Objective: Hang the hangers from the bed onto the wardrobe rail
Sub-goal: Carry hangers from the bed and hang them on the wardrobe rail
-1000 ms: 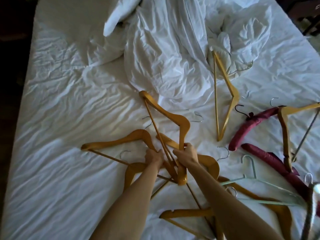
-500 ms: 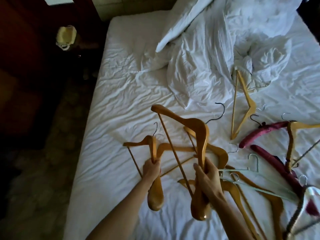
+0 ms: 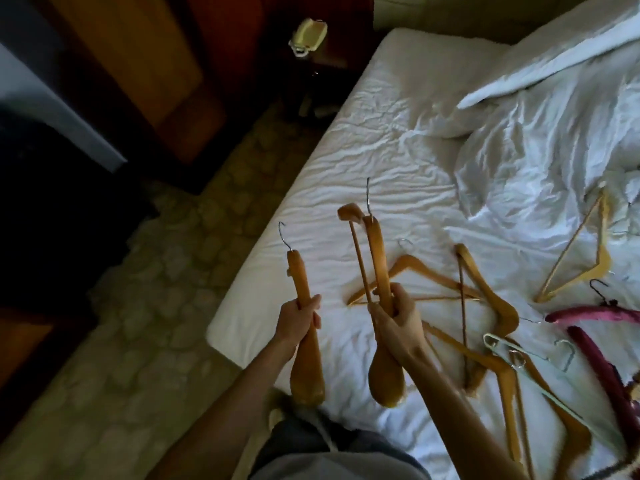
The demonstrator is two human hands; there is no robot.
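Both hands are raised over the bed's near left corner, each grasping a wooden hanger. The left hand [image 3: 299,318] is wrapped round the middle of one hanger [image 3: 302,317], seen edge-on, its metal hook pointing up the frame and its rounded end low in the frame. The right hand [image 3: 398,320] clutches a second hanger [image 3: 375,258] by its arm and crossbar, hook uppermost, broad end below the wrist.

On the bed [image 3: 346,161], right of centre, more wooden hangers [image 3: 481,299] lie crossed over one another on the creased white sheet. A slimmer wooden one [image 3: 575,258] lies at the right, against the bunched duvet [image 3: 540,140]. Two dark red padded hangers [image 3: 595,327] and a pale green one [image 3: 519,362] lie at the lower right.

A patterned floor [image 3: 138,306] fills the left of the frame; a pale telephone [image 3: 308,36] sits at upper centre.
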